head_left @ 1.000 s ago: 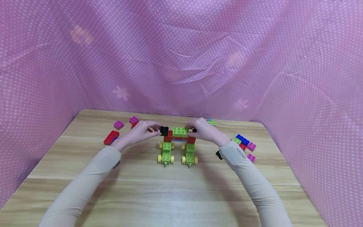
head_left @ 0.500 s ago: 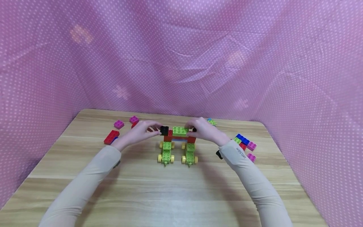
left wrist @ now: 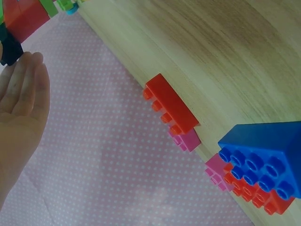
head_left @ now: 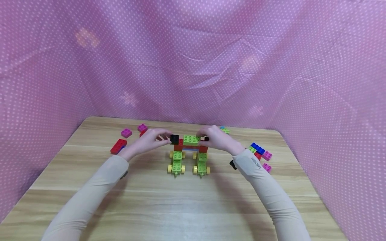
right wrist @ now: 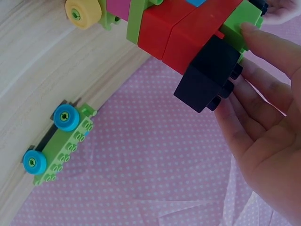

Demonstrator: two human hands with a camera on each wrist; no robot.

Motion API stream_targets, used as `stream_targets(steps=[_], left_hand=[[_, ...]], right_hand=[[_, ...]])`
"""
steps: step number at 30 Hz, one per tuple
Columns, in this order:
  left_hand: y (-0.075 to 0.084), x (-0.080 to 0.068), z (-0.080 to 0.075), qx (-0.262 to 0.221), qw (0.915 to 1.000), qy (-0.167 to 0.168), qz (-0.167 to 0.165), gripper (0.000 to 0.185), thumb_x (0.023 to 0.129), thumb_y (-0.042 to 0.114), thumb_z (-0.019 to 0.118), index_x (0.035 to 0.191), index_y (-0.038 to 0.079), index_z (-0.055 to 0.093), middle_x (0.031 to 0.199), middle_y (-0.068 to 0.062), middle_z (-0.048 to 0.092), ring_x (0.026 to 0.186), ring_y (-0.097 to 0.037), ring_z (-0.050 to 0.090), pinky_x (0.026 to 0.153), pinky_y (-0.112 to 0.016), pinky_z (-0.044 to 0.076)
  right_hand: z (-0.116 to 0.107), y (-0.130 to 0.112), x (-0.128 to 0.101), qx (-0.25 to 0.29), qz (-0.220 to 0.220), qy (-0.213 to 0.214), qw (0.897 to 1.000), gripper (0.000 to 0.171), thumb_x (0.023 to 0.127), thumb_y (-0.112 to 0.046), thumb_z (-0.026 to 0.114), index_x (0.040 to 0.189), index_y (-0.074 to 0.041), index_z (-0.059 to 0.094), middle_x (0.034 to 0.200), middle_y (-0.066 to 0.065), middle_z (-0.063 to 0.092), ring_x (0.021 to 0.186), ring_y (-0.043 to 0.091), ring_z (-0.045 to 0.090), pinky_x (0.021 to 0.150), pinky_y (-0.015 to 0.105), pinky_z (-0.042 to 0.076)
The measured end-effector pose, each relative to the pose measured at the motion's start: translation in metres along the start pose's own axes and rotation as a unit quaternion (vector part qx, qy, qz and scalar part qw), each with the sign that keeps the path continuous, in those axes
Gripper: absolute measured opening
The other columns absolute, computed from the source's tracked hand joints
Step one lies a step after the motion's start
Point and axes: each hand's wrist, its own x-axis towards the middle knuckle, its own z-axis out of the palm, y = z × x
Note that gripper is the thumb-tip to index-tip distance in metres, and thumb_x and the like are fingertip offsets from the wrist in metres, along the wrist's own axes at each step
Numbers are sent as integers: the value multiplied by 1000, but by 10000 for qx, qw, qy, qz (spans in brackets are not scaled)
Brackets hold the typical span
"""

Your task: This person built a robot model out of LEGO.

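Note:
A toy-brick build stands mid-table on two light green wheeled bases (head_left: 176, 164) with yellow wheels. Red bricks (head_left: 178, 147) rise from the bases and a light green brick (head_left: 190, 139) lies across the top. My left hand (head_left: 150, 140) pinches a black brick (head_left: 174, 139) at the build's left end, between thumb and fingertips. At the other end, my right hand (head_left: 217, 139) pinches the end of the green brick, with a digit on its side in the right wrist view. A second black brick (right wrist: 207, 75) sits on the red there, right by those fingers.
A red brick (head_left: 118, 146) with blue beside it and magenta bricks (head_left: 126, 133) lie at the left. Blue (head_left: 257, 148), magenta, red and green bricks gather at the right. A green base with blue wheels (right wrist: 59, 146) stands near the back edge, before a pink dotted cloth (head_left: 193, 67).

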Motion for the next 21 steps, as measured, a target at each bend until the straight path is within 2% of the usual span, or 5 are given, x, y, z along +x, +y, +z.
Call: stream_targets(steps=[6, 12, 17, 21], left_hand=[[1, -1, 1, -8, 10000, 60, 46, 37, 93, 18, 70, 127, 5, 65, 117, -12, 72, 101, -22, 69, 88, -41, 60], [2, -6, -4, 85, 9998, 151, 61, 36, 93, 17, 69, 126, 2, 65, 118, -16, 71, 100, -24, 70, 86, -40, 61], [0, -20, -16, 235, 9993, 298, -28, 36, 92, 16, 71, 125, 3, 65, 119, -15, 71, 101, -27, 70, 87, -41, 60], [-8, -37, -26, 410, 9981, 451, -49, 36, 90, 13, 72, 123, 2, 66, 118, -16, 71, 103, -31, 70, 87, -43, 60]], right_hand=[[1, 1, -1, -4, -11, 45, 10000, 23, 88, -16, 75, 107, -3, 73, 104, 10, 76, 86, 16, 72, 75, 36, 62], [3, 2, -1, -15, -95, 91, 9999, 21, 88, -16, 75, 105, -4, 73, 101, 9, 76, 81, 12, 69, 72, 33, 61], [2, 2, -2, -35, -94, 101, 9999, 22, 87, -16, 76, 105, -4, 73, 101, 8, 76, 82, 13, 70, 72, 32, 61], [2, 2, -1, -42, -94, 123, 9999, 22, 87, -16, 76, 104, -4, 73, 100, 8, 76, 82, 12, 69, 71, 30, 60]])
